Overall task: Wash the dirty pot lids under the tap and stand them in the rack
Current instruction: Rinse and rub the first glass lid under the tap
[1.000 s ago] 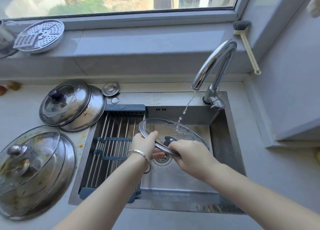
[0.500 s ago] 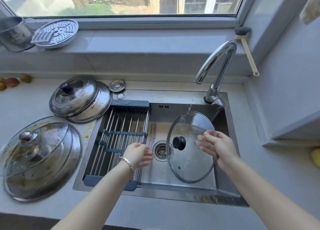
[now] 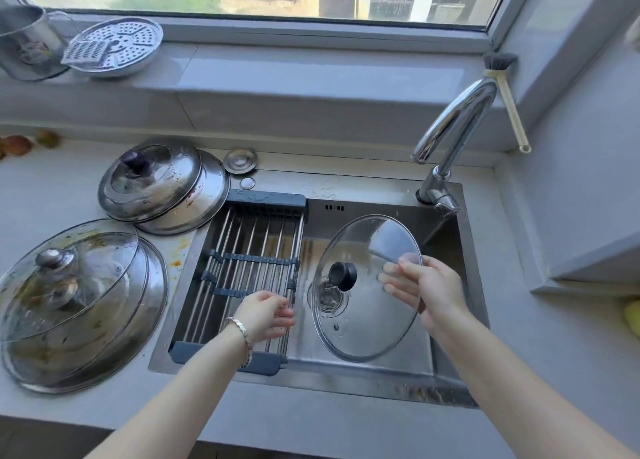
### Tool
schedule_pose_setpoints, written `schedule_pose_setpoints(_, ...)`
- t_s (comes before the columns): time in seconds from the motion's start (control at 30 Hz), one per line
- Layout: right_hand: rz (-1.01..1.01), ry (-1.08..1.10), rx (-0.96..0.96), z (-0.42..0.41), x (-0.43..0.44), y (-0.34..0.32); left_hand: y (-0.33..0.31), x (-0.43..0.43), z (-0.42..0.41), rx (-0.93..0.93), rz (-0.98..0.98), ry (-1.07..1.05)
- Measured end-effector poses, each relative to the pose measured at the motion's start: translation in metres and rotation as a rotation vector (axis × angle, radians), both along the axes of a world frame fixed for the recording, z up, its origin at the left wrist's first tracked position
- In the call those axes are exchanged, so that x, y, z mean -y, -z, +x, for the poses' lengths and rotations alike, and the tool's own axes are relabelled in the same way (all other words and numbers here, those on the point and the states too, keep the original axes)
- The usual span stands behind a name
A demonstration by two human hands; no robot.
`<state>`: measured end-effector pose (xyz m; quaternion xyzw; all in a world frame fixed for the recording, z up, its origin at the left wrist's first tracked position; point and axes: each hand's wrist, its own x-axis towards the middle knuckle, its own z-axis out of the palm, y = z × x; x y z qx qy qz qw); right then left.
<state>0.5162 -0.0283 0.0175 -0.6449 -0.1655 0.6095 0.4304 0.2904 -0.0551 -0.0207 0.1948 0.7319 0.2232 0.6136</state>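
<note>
Right now your right hand (image 3: 429,289) grasps the glass lid (image 3: 363,327) by its right rim, thumb on the side facing you and fingers (image 3: 391,278) showing through the glass from behind. You hold the lid tilted up on edge over the right half of the sink (image 3: 346,386), clear of the basin floor, its black knob (image 3: 343,276) facing left and towards you. The drain (image 3: 327,297) shows through the glass just below the knob.

Your left hand (image 3: 266,315) is released, fingers loosely curled around nothing, hovering over the near right corner of the rack (image 3: 249,261). A bracelet (image 3: 242,330) sits on that wrist. The rack lies across the left half of the sink and has no lids in it.

The tap (image 3: 453,126) arches over the far right corner of the sink, with a brush (image 3: 505,91) leaning on the wall behind it.

On the counter to the left, a stack of steel lids (image 3: 162,185) lies just beside the far end of the rack, and a stack of smeared glass lids (image 3: 76,299) lies nearer you. A small metal disc (image 3: 240,160) lies on the counter just beyond the rack. On the windowsill at far left are a perforated steamer plate (image 3: 114,46) and a metal mug (image 3: 24,43).
</note>
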Motion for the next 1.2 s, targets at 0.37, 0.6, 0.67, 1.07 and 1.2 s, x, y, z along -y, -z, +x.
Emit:
schedule_pose_setpoints(0.37, -0.015, 0.079, -0.357, -0.114, -0.052, 0.055, 0.005, -0.003, -0.111, -0.15, -0.014, -0.07)
schedule_pose_setpoints(0.6, -0.078, 0.029, -0.256, -0.171, -0.074, 0.108, 0.008, -0.011, -0.136, -0.14, -0.01, 0.013)
schedule_pose_setpoints(0.67, -0.095, 0.061, -0.287, -0.177, -0.073, 0.121, 0.01, -0.013, -0.141, -0.127, -0.008, 0.025)
schedule_pose_setpoints(1.07, -0.239, -0.54, 0.787, -0.172, -0.072, 0.144, 0.026, -0.02, -0.143, -0.09, 0.001, 0.074)
schedule_pose_setpoints(1.2, -0.271, -0.789, 1.062, -0.174, -0.083, 0.129, 0.027, -0.018, -0.144, -0.119, 0.004, 0.089)
